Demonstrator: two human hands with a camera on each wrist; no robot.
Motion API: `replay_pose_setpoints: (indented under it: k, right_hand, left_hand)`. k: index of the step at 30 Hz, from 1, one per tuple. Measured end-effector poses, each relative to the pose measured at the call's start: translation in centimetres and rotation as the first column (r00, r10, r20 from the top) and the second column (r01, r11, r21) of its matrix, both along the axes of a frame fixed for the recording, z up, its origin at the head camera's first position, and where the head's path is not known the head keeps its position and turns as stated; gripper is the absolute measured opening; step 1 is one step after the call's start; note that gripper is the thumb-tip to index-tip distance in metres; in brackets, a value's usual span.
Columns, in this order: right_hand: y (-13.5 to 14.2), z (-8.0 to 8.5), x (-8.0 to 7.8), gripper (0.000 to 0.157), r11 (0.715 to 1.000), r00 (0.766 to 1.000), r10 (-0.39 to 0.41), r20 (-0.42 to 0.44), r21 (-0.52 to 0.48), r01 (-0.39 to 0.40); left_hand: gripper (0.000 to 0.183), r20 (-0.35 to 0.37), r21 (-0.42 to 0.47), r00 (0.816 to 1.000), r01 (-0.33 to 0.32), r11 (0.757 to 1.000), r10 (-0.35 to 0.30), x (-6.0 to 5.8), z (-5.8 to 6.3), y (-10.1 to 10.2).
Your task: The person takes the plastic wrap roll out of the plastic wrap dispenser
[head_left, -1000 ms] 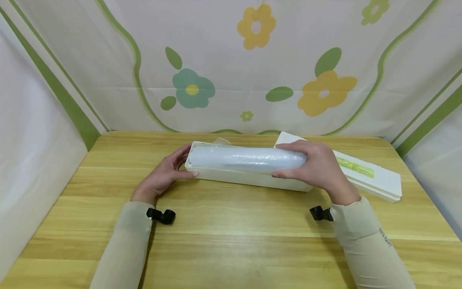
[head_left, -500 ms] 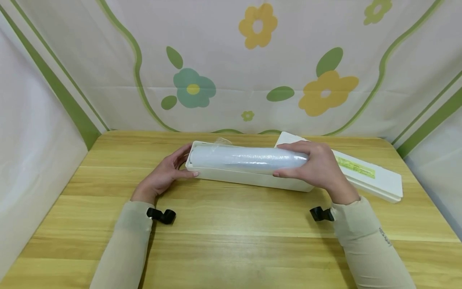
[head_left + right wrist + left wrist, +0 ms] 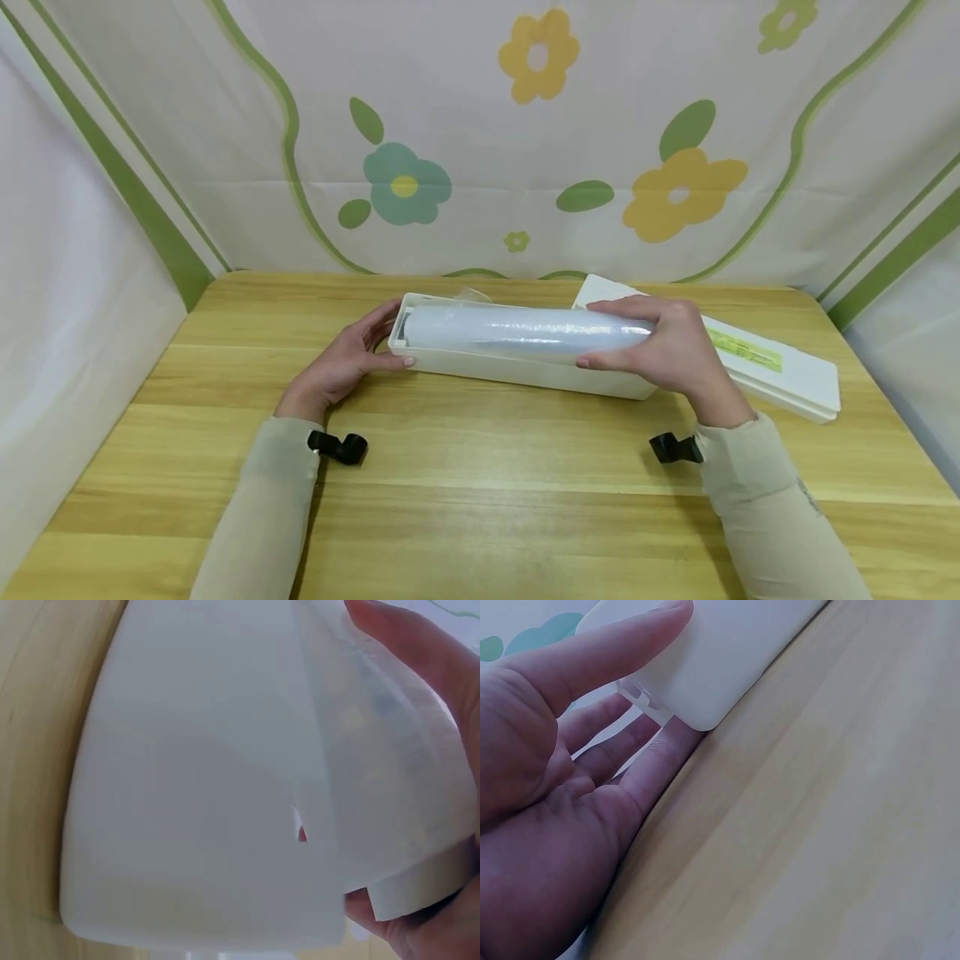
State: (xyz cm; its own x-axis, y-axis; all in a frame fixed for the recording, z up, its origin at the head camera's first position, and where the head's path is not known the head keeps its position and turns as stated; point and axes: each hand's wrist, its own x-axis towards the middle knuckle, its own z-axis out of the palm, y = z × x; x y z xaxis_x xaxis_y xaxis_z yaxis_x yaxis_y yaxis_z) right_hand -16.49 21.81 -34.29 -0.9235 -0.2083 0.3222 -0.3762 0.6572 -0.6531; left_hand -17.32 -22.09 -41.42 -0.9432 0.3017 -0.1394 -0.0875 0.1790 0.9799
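Note:
A roll of clear plastic wrap lies lengthwise in a long white box, its right end raised above the rim. My right hand grips the roll's right end, thumb in front and fingers over the far side. In the right wrist view, the roll's core end sticks out beside the box wall. My left hand holds the box's left end, its thumb on the front wall and the other fingers around the end and back. A gap shows between the roll's left end and the box's end wall.
The long white lid with a yellow-green label lies at an angle behind and right of my right hand. A loose flap of film stands up behind the box. A flowered curtain hangs behind the wooden table.
The roll has slid a little to the right with my right hand, opening a gap at the box's left end. My left hand keeps its hold on the box.

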Motion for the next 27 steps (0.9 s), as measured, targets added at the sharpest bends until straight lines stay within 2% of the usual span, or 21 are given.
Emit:
replay_pose_setpoints:
  k: [4,7,12,15,18,22,27]
  right_hand:
    - [0.0,0.1,0.1,0.06,0.999,0.999,0.021,-0.043,0.034,-0.02]
    - [0.0,0.3,0.2,0.059,0.994,0.998,0.033,-0.055,0.109,-0.027]
    - [-0.1,1.0,0.3,0.06,0.956,0.996,0.068,-0.049,0.288,-0.051]
    - [-0.1,1.0,0.2,0.063,0.939,0.993,0.101,-0.058,0.335,-0.076]
    - [-0.2,0.9,0.1,0.069,0.933,0.989,0.116,-0.096,0.352,-0.075]
    - [-0.3,0.7,0.1,0.073,0.94,0.982,0.116,-0.149,0.337,-0.06]
    - [0.0,0.3,0.1,0.067,0.953,0.97,0.119,-0.21,0.3,-0.051]
  left_hand:
    - [0.1,-0.007,-0.007,1.0,0.007,1.0,-0.007,-0.1,0.1,-0.1]
    - [0.101,-0.01,-0.012,1.0,0.014,1.0,-0.014,-0.1,0.2,-0.2]
    - [0.101,-0.005,-0.006,1.0,0.005,1.0,-0.005,0.0,0.2,-0.2]
    - [0.101,0.004,0.003,1.0,0.004,1.0,-0.004,0.1,0.2,-0.2]
    - [0.101,0.011,0.008,1.0,0.006,1.0,-0.006,0.1,0.2,-0.2]
    - [0.101,0.012,0.01,1.0,-0.002,1.0,0.001,0.1,0.3,-0.3]
    - [0.1,0.006,0.004,1.0,0.001,1.0,-0.001,0.1,0.2,0.0]
